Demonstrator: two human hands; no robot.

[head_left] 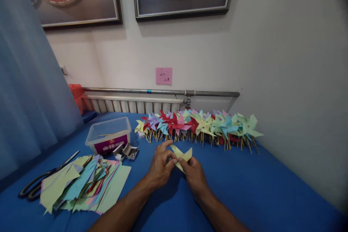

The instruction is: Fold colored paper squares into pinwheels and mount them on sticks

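Left hand (159, 166) and right hand (195, 177): each grip pinches creased pale-yellow paper (181, 154) above the blue tabletop (231, 195).
Layered multicoloured paper sheets (87, 185); clear rectangular plastic box (111, 145) holding thin sticks (112, 134); small open white boxes (126, 148), one with metallic pieces (133, 152); spiky paper pinwheels (203, 126).

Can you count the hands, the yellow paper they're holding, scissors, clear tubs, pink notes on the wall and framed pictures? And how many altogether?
Left hand and right hand: 2
Held yellow paper: 1
Scissors: 1
Clear tub: 1
Pink note: 1
Left framed picture and right framed picture: 2
Total: 8
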